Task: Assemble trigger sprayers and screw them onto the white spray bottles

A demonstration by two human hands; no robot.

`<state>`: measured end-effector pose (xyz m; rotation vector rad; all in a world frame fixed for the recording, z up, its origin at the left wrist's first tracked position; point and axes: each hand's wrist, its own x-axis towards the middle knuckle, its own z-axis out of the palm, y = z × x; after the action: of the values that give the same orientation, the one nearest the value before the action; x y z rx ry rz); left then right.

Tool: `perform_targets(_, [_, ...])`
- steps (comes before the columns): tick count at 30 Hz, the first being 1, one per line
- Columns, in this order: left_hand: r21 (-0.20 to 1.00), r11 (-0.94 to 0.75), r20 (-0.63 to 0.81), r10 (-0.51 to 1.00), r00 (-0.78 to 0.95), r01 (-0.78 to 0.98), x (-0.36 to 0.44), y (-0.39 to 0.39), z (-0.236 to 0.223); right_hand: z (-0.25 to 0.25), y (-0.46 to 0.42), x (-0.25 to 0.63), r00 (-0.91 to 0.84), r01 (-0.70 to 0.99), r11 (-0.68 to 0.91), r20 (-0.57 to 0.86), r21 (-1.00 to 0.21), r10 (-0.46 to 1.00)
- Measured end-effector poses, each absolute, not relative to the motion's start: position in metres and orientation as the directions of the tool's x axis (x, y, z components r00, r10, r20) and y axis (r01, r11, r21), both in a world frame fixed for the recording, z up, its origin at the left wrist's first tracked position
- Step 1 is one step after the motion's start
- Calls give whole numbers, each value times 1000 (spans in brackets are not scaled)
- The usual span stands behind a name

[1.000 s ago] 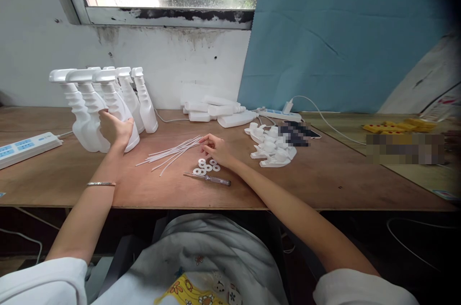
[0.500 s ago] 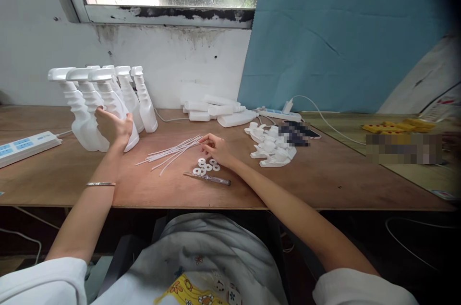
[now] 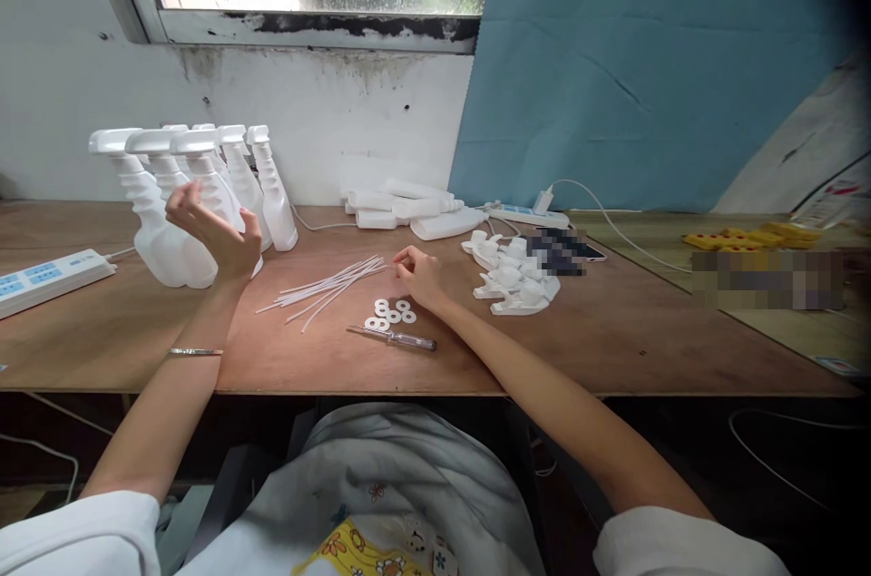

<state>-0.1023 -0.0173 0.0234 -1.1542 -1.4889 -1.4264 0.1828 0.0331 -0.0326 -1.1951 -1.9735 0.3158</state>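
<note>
White spray bottles [image 3: 160, 245] with trigger heads stand upright in a group at the left. My left hand [image 3: 221, 236] is raised in front of the nearest bottle, fingers curved and apart from the thumb, holding nothing. Thin white dip tubes [image 3: 327, 284] lie in a loose bundle mid-table. Just off their right ends rests my right hand [image 3: 416, 277], its fingers loosely bent and nothing visible between them. Several white ring washers [image 3: 393, 316] lie below it, beside a clear-handled screwdriver [image 3: 408, 340].
White trigger heads [image 3: 521, 281] are piled to the right, by a dark phone [image 3: 592, 251]. Empty white bottles [image 3: 445, 222] lie on their sides at the back. Power strips stand at left [image 3: 54, 281] and at the back [image 3: 527, 215]. Yellow items [image 3: 755, 238] sit far right.
My left hand has come off the front bottle, its fingers lifting and the hand shifting slightly right. My right hand has drawn back a little to the right from the dip tubes.
</note>
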Motion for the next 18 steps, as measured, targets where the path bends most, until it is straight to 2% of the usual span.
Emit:
perform_targets(2, [219, -119, 965, 176, -197, 968, -98, -16, 21, -26, 27, 185, -268, 774, 488, 489, -404, 830])
perform_targets(4, [165, -229, 941, 327, -84, 959, -93, -12, 17, -20, 21, 186, -294, 873, 435, 475, -219, 829])
perform_targets(7, [150, -408, 826, 552, 113, 901, -81, -4, 13, -14, 19, 187, -228, 963, 270, 468, -24, 854])
perform_targets(10, [209, -528, 630, 716, 300, 823, -60, -2, 17, -9, 22, 192, -118, 993, 102, 491, 59, 863])
perform_targets(12, [276, -560, 419, 802, 426, 781, -44, -3, 22, -7, 24, 196, -73, 996, 35, 492, 86, 867])
perform_targets(15, [348, -593, 94, 793, 602, 726, -20, -6, 27, -6, 23, 199, -4, 993, -45, 414, 108, 910])
perform_targets(18, [381, -589, -33, 761, 648, 712, -5, -6, 22, -8, 20, 198, 35, 990, -80, 342, 118, 939])
